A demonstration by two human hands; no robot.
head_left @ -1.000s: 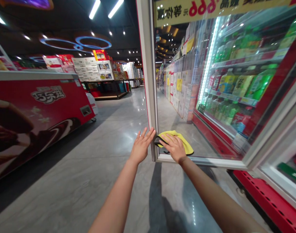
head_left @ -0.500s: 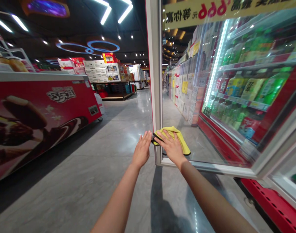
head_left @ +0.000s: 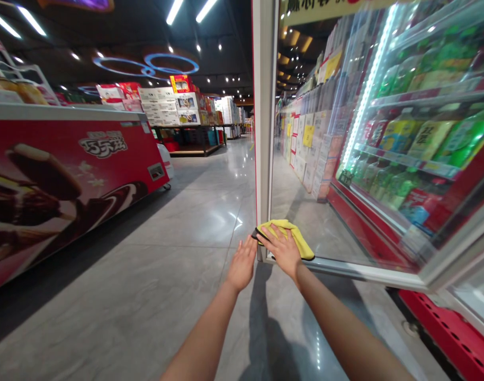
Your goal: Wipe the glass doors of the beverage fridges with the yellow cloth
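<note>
A glass door (head_left: 305, 211) with a pale frame (head_left: 263, 132) stands swung out in front of me. My right hand (head_left: 284, 253) lies spread on a yellow cloth (head_left: 301, 244) with black edging, pressing it against the glass near the door's lower left corner. The cloth reaches over the frame's edge. My left hand (head_left: 243, 263) rests at the outer edge of the frame, just left of the cloth, its fingers stretched out and no object in it.
A red ice cream freezer (head_left: 67, 185) stands at the left. Behind it are stacked boxes (head_left: 166, 108) on a low table. At the right, a lit drink cooler (head_left: 417, 143) holds several bottles, seen through the glass.
Both hands and the cloth have moved down along the door's edge, towards its lower corner. The view has shifted slightly, so the door stands a little farther right.
</note>
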